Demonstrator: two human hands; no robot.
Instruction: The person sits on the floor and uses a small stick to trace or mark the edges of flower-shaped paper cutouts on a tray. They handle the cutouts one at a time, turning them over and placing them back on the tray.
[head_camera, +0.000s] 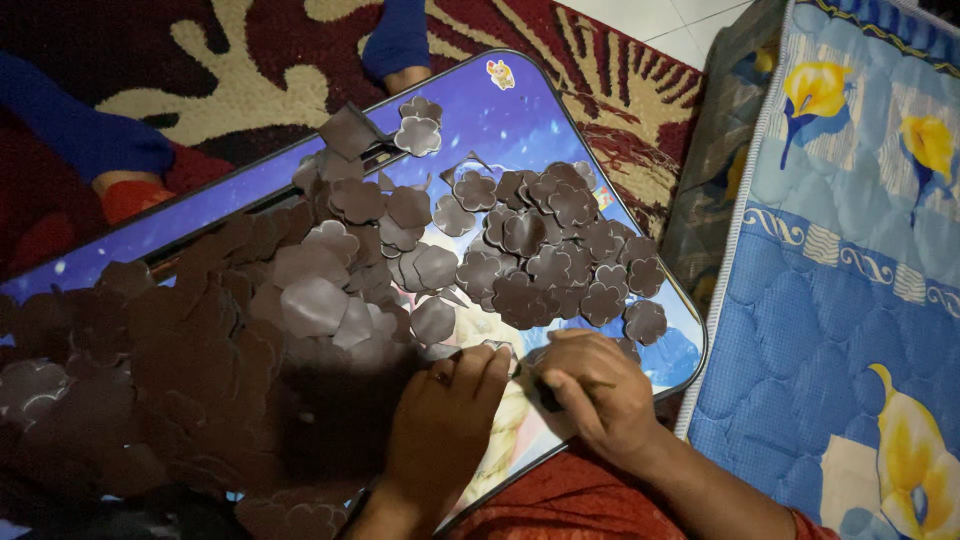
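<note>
My left hand (447, 415) presses flat on the surface (560, 100), fingers spread over the near edge of the heap, pinning down a small brown piece (497, 347) at my fingertips. My right hand (590, 390) is closed around a thin dark tool (548, 392), its tip working just beside that piece; I cannot tell whether it is a pen or a blade.

The two hands are nearly touching, so a slip of the tool could jab my left fingers. If I ease the pressure, I judge the thin piece would slide and the line would go astray.

Beyond my knuckles lies a cluster of brown flower-shaped cutouts (545, 260), overlapping loosely. To the left a much bigger heap of plain rounded pieces (310, 300) runs off into shadow. A nudge from my wrist could mix the two piles or push cutouts over the rounded rim, near the blue quilted mattress (850, 300) or onto the patterned rug (250, 40). The dim light on the left makes pieces easy to lose.
</note>
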